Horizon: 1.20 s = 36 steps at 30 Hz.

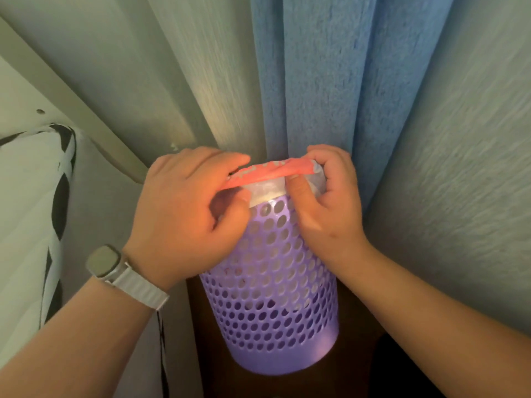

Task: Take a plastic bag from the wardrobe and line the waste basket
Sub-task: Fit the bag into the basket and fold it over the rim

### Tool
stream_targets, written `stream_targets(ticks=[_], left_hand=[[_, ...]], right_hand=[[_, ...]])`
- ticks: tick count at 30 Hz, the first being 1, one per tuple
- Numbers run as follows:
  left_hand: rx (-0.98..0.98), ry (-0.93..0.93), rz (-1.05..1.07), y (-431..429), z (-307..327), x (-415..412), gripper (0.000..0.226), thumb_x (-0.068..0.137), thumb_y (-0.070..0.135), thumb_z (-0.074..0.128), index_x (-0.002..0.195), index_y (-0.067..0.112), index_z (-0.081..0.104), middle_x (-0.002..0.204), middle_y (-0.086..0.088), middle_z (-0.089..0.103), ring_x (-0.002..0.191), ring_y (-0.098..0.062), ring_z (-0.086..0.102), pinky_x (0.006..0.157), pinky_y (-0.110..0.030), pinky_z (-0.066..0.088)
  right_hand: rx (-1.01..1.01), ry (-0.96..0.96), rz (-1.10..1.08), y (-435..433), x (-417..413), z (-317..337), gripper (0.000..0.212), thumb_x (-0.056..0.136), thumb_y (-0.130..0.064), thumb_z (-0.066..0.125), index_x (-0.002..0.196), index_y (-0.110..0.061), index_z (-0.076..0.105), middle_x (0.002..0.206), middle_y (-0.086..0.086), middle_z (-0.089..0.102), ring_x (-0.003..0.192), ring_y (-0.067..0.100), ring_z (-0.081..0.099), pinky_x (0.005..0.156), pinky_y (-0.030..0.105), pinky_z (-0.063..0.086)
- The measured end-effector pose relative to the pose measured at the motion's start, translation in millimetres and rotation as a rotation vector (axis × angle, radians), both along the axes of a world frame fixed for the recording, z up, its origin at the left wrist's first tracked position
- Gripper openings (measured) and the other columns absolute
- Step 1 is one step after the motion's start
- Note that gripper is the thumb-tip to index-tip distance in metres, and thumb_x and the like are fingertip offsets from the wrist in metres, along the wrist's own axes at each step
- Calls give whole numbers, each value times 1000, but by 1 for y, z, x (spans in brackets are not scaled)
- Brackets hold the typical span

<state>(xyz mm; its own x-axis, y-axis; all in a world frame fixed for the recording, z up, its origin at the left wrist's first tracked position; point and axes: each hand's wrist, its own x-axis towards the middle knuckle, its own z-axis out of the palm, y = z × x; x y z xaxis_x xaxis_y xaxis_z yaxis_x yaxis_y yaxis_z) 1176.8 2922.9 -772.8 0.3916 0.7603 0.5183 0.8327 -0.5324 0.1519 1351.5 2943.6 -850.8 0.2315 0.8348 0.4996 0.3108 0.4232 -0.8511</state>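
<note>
- The waste basket (273, 297), purple and pierced with round holes, stands on a dark brown surface (207, 354), at its far edge against the curtains. Whether that surface is floor or furniture I cannot tell.
- The plastic bag (270, 170), whitish with a pink-red band, sits inside the basket. Its pale film shows through the holes, and its mouth is stretched over the top of the rim.
- The left hand (195, 208) pinches the bag's edge at the rim's left side, fingers curled round the film.
- The right hand (324, 208) grips the edge on the right, with 1 digit pressing the film down against the outer wall.
- The 2 hands hold opposite sides, probably so the mouth opens evenly and can be turned down over the rim as a cuff that stops the bag slipping in.
- By my judgement the lining is nearly done, and the fold over the rim is the step in hand.
- A watch (106, 261) sits on the left wrist.
- Behind hang a blue curtain (316, 81) and a pale green curtain (186, 67), and black-and-white fabric (28, 196) lies at the left.
</note>
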Motion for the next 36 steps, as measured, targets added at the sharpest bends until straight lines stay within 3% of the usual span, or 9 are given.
stream_targets(ticks=[4, 8, 14, 19, 23, 28, 33, 36], left_hand=[[52, 84, 84, -4, -8, 19, 25, 88, 25, 58, 106, 12, 70, 90, -7, 69, 81, -34, 63, 74, -45, 47], [51, 93, 120, -2, -12, 15, 20, 94, 24, 56, 101, 13, 71, 81, -8, 64, 75, -33, 59, 68, -43, 45], [42, 68, 74, 7, -7, -6, 22, 91, 22, 51, 91, 9, 69, 77, -8, 62, 73, -27, 56, 67, -39, 41], [37, -12, 57, 7, -6, -9, 23, 91, 21, 50, 86, 5, 66, 73, -6, 59, 72, -17, 48, 67, -27, 34], [24, -65, 65, 6, -6, -9, 26, 92, 24, 48, 85, 5, 65, 75, 4, 52, 71, -16, 47, 66, -25, 32], [46, -76, 45, 3, -6, -4, 26, 92, 21, 49, 84, 3, 65, 73, 0, 53, 71, -18, 48, 67, -26, 34], [97, 45, -1, -1, 4, 0, 31, 87, 28, 56, 101, 5, 70, 89, -10, 68, 80, -33, 62, 72, -44, 47], [142, 110, 55, -6, 1, 17, 31, 87, 28, 57, 108, 10, 70, 95, -8, 70, 83, -34, 63, 75, -44, 44]], right_hand=[[1, -37, -18, -5, -14, 6, 18, 82, -25, 61, 92, -10, 60, 97, -5, 52, 98, 15, 51, 91, 38, 41], [-8, -43, -9, -9, -21, 7, 26, 82, -33, 57, 95, -10, 61, 99, -2, 55, 100, 14, 50, 92, 35, 39], [-11, -65, 10, -8, -17, 2, 28, 87, -30, 64, 110, -13, 63, 113, -2, 55, 112, 15, 52, 101, 33, 39], [-47, -17, 77, -7, -6, -1, 37, 86, -39, 60, 118, -21, 61, 121, -8, 51, 120, 4, 46, 104, 16, 29], [-23, 15, 87, -5, -1, -1, 37, 87, -37, 57, 118, -18, 61, 125, -4, 51, 123, 12, 47, 107, 26, 33], [24, 28, 23, -5, -3, 2, 23, 87, -31, 57, 98, -11, 60, 103, -8, 51, 103, 14, 52, 93, 38, 43], [6, -18, -28, -8, -6, 9, 22, 84, -31, 57, 94, -10, 59, 100, -2, 51, 98, 15, 49, 89, 32, 39], [-6, -31, -35, -10, -11, 14, 25, 82, -31, 57, 93, -10, 61, 100, 2, 54, 98, 17, 49, 89, 33, 39]])
